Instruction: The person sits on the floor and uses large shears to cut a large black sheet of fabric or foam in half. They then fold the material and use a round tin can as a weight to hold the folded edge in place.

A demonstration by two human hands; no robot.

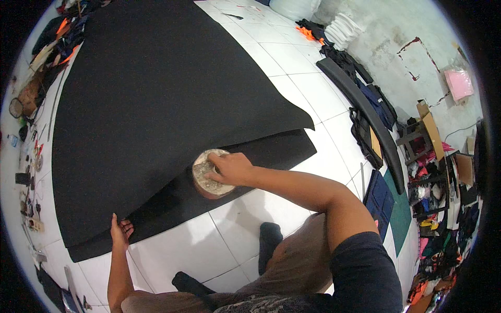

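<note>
A large black sheet (156, 88) of smooth, flexible material lies on the white tiled floor, its near edge raised in a wave over a second black layer (276, 148). My left hand (121, 231) is at the near left edge, thumb on top and fingers curled below, gripping the upper sheet. In the middle, my right hand (229, 168) clasps a round, thick block (205, 182) with a mottled beige top and brown side. This block rests on the lower black layer, against the upper sheet's edge. What lies beneath the raised part is hidden.
White floor tiles (177, 261) show around the sheet; my feet and knees are close to its near edge. A long black padded strip (365, 112) lies at the right beside folded dark cloth and a green mat (399, 208). Clutter lines both walls.
</note>
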